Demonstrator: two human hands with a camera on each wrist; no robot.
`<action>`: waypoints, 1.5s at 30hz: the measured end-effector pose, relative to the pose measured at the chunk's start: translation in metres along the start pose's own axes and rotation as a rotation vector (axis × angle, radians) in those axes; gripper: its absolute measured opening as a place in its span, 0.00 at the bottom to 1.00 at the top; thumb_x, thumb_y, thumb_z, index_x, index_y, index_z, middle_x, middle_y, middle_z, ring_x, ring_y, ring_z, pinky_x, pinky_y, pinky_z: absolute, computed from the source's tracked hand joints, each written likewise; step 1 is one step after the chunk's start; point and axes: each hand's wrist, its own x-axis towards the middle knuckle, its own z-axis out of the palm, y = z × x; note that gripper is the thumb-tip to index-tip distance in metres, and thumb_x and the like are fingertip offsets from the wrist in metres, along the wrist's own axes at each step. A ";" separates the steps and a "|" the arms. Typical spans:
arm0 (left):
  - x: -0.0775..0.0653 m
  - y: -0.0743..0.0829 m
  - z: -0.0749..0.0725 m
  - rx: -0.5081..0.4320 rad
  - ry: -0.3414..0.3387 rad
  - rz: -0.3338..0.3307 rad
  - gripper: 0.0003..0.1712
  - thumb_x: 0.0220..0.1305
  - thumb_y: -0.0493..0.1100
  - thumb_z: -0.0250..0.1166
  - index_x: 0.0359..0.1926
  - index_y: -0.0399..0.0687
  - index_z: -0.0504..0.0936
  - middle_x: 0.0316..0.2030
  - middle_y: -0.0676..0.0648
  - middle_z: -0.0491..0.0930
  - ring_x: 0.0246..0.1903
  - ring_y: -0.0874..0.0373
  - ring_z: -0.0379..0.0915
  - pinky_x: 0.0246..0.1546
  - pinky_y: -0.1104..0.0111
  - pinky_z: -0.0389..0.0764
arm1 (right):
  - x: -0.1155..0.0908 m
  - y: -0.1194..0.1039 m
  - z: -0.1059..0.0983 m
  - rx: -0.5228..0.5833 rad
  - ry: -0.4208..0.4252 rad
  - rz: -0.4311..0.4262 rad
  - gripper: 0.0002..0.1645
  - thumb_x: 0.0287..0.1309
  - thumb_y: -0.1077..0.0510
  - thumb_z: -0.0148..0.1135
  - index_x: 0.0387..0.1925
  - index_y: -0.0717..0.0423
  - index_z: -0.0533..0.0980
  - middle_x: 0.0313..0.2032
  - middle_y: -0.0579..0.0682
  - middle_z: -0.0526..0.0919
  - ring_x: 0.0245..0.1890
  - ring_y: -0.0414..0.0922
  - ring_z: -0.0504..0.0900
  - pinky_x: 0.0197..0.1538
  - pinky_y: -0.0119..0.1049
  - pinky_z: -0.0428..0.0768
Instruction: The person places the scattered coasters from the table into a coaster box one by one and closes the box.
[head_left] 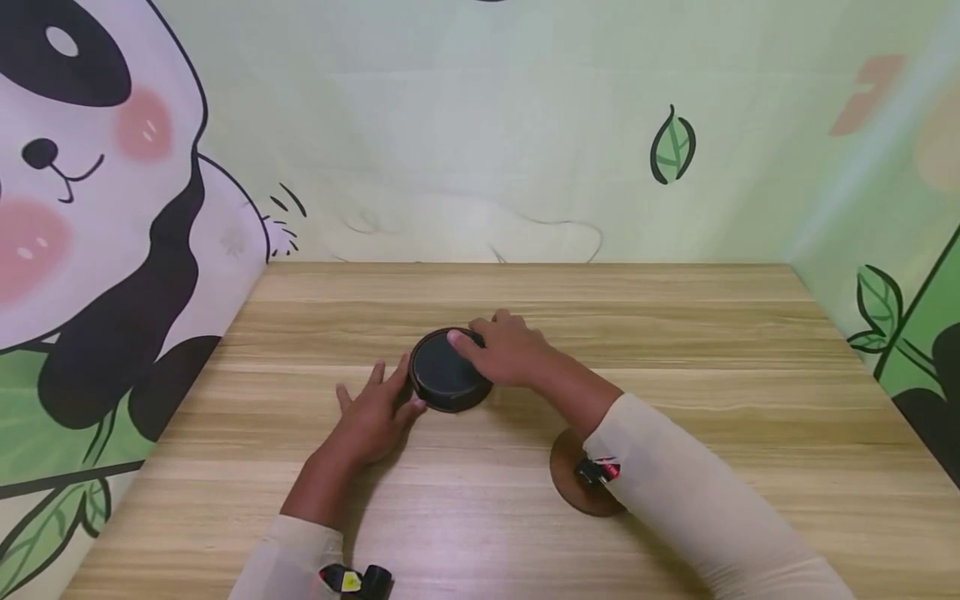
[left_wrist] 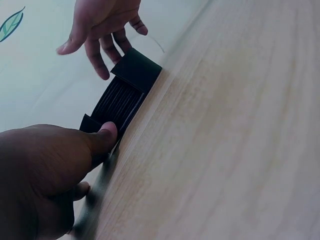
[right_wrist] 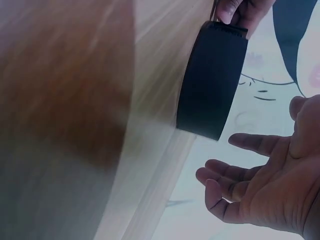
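On the wooden table stands a round black coaster holder [head_left: 450, 367], with thin dark discs stacked inside, their edges showing through a side gap [left_wrist: 117, 102] in the left wrist view. My left hand [head_left: 375, 421] holds the holder's left side, thumb [left_wrist: 107, 135] against the edge at the gap and index finger farther round. Over its right side hovers my right hand [head_left: 510, 346], thumb above the top and fingers spread. The right wrist view shows this hand [right_wrist: 270, 175] apart from the holder [right_wrist: 212, 80]. A brown round coaster [head_left: 570, 475] lies partly hidden under the right forearm.
The wooden table [head_left: 465, 517] meets a printed backdrop [head_left: 480, 150] at its far edge. A panda [head_left: 97, 208] is drawn on the left side. Small cameras [head_left: 371, 581] are strapped over the pale sleeves.
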 end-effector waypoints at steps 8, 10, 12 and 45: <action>0.000 0.000 0.000 0.001 -0.001 -0.003 0.46 0.84 0.52 0.59 0.90 0.48 0.46 0.83 0.33 0.61 0.88 0.32 0.36 0.74 0.17 0.23 | -0.015 0.019 -0.013 0.022 -0.034 -0.007 0.45 0.85 0.29 0.35 0.83 0.52 0.65 0.80 0.68 0.64 0.81 0.67 0.64 0.78 0.75 0.64; -0.001 0.000 -0.001 0.004 -0.003 -0.007 0.46 0.85 0.52 0.58 0.90 0.49 0.45 0.83 0.33 0.60 0.88 0.32 0.36 0.74 0.17 0.23 | -0.019 0.024 -0.015 0.027 -0.047 -0.007 0.44 0.85 0.29 0.35 0.84 0.52 0.64 0.80 0.69 0.63 0.82 0.68 0.62 0.79 0.76 0.62; -0.001 0.000 -0.001 0.004 -0.006 -0.009 0.46 0.85 0.52 0.58 0.90 0.49 0.45 0.84 0.32 0.59 0.88 0.32 0.35 0.74 0.18 0.23 | -0.024 0.030 -0.016 0.034 -0.059 -0.010 0.44 0.85 0.30 0.36 0.85 0.52 0.63 0.81 0.69 0.62 0.83 0.68 0.61 0.79 0.78 0.59; 0.000 -0.002 0.001 -0.001 -0.003 0.002 0.46 0.85 0.52 0.58 0.90 0.49 0.45 0.83 0.33 0.60 0.88 0.32 0.35 0.74 0.18 0.22 | -0.140 0.077 -0.016 0.004 -0.189 -0.126 0.42 0.66 0.34 0.75 0.68 0.55 0.73 0.78 0.65 0.67 0.75 0.62 0.70 0.67 0.66 0.80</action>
